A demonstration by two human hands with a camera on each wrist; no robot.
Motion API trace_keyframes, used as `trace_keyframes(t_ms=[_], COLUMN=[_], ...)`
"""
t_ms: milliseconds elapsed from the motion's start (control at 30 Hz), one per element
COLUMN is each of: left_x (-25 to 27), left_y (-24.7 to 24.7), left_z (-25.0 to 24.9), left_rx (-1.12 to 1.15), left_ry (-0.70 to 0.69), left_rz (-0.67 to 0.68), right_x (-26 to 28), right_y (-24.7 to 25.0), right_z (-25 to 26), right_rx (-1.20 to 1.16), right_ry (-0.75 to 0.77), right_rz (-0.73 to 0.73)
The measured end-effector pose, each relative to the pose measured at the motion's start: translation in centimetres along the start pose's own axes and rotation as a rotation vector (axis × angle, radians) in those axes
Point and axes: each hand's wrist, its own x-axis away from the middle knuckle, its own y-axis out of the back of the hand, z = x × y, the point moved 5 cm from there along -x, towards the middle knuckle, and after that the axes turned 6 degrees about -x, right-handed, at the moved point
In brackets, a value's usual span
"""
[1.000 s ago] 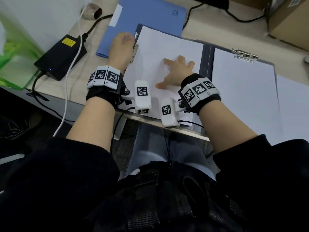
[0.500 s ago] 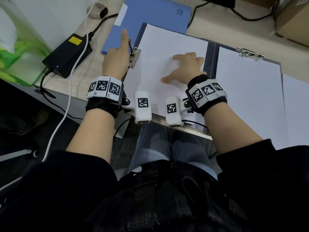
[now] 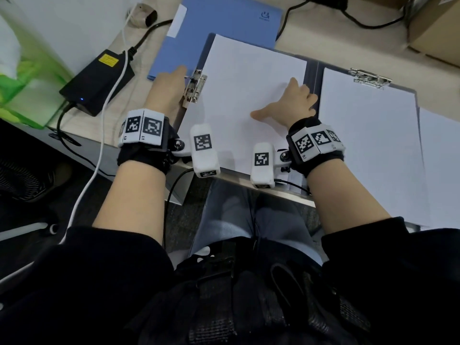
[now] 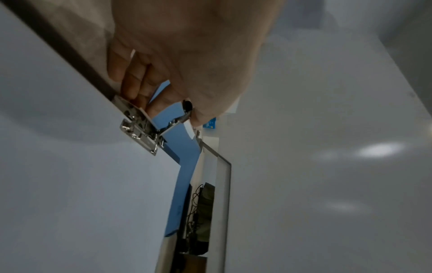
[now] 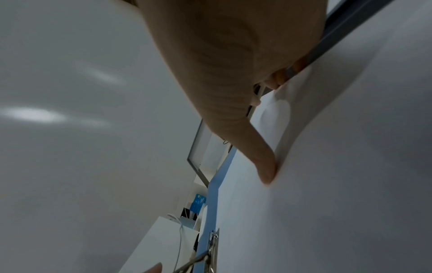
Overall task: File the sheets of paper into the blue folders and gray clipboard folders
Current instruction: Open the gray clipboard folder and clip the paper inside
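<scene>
A gray clipboard folder [image 3: 313, 75] lies open on the desk. A white sheet [image 3: 249, 78] covers its left panel, and its metal clip [image 3: 195, 89] sits at that panel's left edge. My left hand [image 3: 185, 75] pinches the clip [image 4: 142, 127], thumb on the raised lever, fingers behind its base. My right hand [image 3: 281, 105] rests on the sheet, thumb [image 5: 264, 166] pressed flat, fingertips at the sheet's right edge by the spine. The right panel holds another sheet [image 3: 368, 135] under a second clip [image 3: 371, 79]. A blue folder [image 3: 224, 26] lies shut behind.
A black power adapter [image 3: 97, 80] with a white cable [image 3: 109, 95] lies left of the folders, beside a green-and-white object [image 3: 22, 78]. A cardboard box [image 3: 435, 28] stands back right. More white paper [image 3: 443, 158] lies at the far right. The desk's front edge [image 3: 249, 181] runs under my wrists.
My left hand went from a fist beside the clip to pinching its lever. My right hand slid to the right across the sheet, up to its edge at the spine.
</scene>
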Motion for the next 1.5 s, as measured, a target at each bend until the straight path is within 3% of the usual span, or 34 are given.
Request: trace_keyframes(t_ms=[167,300,433,600,867,1167,1367,1500], left_x=[0.8,1.5,1.0,1.2,1.4,1.0,2.4,3.4], left_y=[0.3,0.1,0.5,0.1,-0.2,-0.2,-0.3,0.2], left_z=[0.4,1.0,1.4,2.3,2.9,3.3,3.0,2.9], left_rx=[0.313,0.422,0.314,0.168,0.150,0.055,0.112,0.205], left_ry=[0.069,0.120,0.069,0.023,-0.188,-0.243,-0.249,-0.242], left_rz=[0.054,0.136,0.111,0.247,0.140,-0.073,-0.070,0.027], right_x=[-0.1,-0.1,-0.2,-0.2,-0.5,-0.6,-0.4,0.1], right_y=[0.1,0.2,0.2,-0.1,-0.7,-0.8,-1.1,-1.3], right_z=[0.1,0.0,-0.3,-0.4,-0.6,-0.8,-1.0,-1.0], right_rx=[-0.101,-0.129,-0.151,-0.102,-0.025,0.021,0.050,0.060], right_ry=[0.017,0.013,0.012,0.010,0.006,0.010,0.043,0.072], right_rz=[-0.027,-0.045,-0.046,-0.030,-0.037,-0.030,-0.021,0.021])
